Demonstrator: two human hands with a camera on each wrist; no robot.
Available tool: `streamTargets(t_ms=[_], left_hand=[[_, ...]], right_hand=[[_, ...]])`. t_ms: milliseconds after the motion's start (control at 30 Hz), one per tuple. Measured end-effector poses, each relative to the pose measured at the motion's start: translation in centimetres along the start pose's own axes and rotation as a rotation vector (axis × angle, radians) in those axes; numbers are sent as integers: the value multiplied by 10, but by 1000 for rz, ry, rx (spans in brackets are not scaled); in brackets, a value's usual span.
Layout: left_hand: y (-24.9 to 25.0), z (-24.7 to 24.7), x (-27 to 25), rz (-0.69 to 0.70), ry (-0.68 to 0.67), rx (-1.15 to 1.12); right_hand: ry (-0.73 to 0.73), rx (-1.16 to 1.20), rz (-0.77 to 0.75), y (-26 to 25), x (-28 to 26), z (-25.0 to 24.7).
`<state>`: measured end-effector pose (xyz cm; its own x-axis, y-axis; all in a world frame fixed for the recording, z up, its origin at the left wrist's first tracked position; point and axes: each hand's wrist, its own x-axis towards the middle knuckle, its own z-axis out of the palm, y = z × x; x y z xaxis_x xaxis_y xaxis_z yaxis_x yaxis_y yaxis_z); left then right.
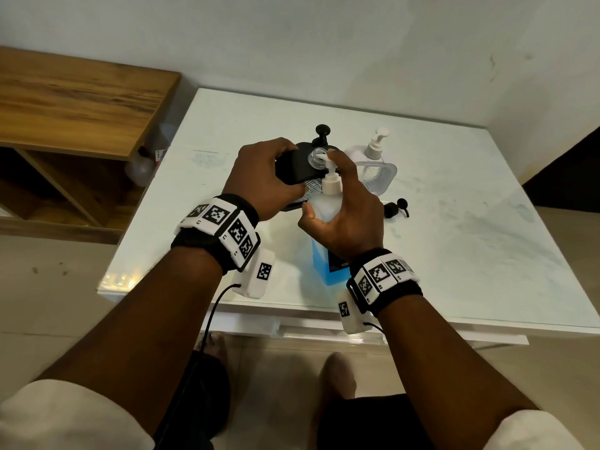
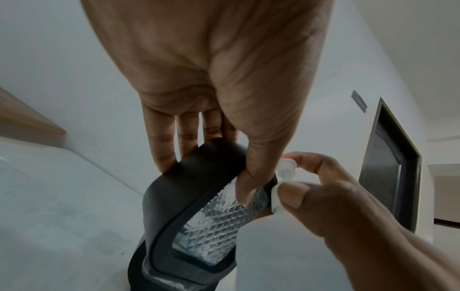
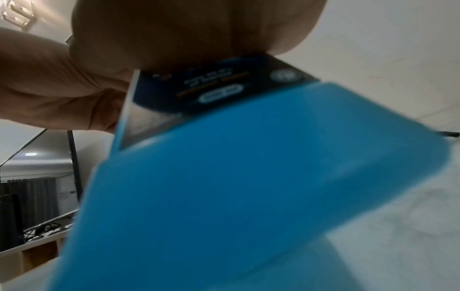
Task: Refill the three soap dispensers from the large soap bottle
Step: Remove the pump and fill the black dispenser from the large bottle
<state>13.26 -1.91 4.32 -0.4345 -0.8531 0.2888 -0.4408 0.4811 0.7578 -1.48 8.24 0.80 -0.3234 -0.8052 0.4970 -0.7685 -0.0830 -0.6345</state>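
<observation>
Big soap bottle (image 1: 319, 211), frosted with blue label, tilted mid-table in right hand (image 1: 349, 209), spout at open neck of black quilted dispenser (image 1: 293, 167) gripped by left hand (image 1: 259, 177). White dispenser (image 1: 376, 160) just behind; loose black pump (image 1: 394, 209) right; bare glossy table (image 1: 470, 228) beyond.

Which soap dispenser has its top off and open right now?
The black dispenser that the left hand grips: its clear neck is bare. The white dispenser to its right and the black one behind both wear their pumps.
</observation>
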Motion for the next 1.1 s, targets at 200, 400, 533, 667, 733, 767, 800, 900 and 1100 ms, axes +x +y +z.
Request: streamTargets(t_ms=[200,400,533,667,733,767,800,900,1100], left_hand=[[-3,1,1,58,0,-2],[-8,2,2,80,12,33],[-9,3,5,96,28,68],[-10,3,5,110,37,87],[-12,3,5,108,36,92],[-13,3,5,108,38,94],[-14,3,5,107,40,96],[-13,3,4,101,34,100],[-9,0,5,93,14,67]], right_hand=[[6,-25,-7,-4,4,0],[18,-54,-9,-1,2,2],[13,-30,-2,1,2,0],[7,-24,9,-3,3,1],[12,-47,7,-3,5,2],[17,-63,4,-3,6,3],[19,-72,4,-3,6,3],[19,-55,4,-1,4,3],[-6,-35,1,1,4,1]])
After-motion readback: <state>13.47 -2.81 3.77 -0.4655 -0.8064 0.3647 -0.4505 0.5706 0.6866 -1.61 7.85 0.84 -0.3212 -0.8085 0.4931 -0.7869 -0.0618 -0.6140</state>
